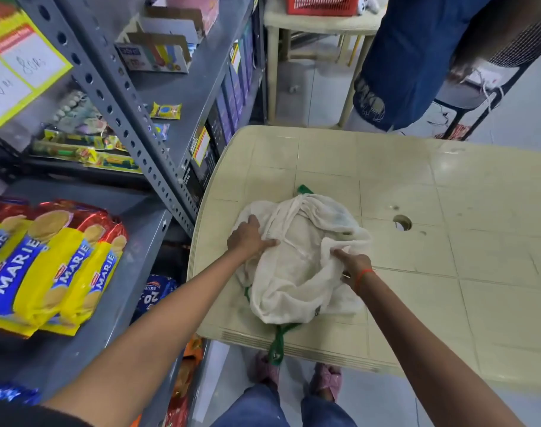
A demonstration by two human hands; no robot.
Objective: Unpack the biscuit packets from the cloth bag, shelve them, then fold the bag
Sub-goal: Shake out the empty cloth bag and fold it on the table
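Note:
A crumpled white cloth bag (296, 266) with green handles lies on the cream plastic table (447, 272), near its front left corner. One green handle (276, 346) hangs over the table's front edge. My left hand (250, 237) presses on the bag's left side and grips its cloth. My right hand (353, 266) pinches a fold of the bag at its right side. Several yellow and red Marie biscuit packets (50, 266) lie side by side on the grey metal shelf (133, 241) to the left. No packet shows inside the bag.
The grey slotted rack (130, 124) stands close against the table's left edge, with boxes and small packets on its upper shelves. Blue packets (156, 291) sit on a lower shelf. Another person in blue (417, 57) stands beyond the table, beside a chair. The table has a round hole (402, 223).

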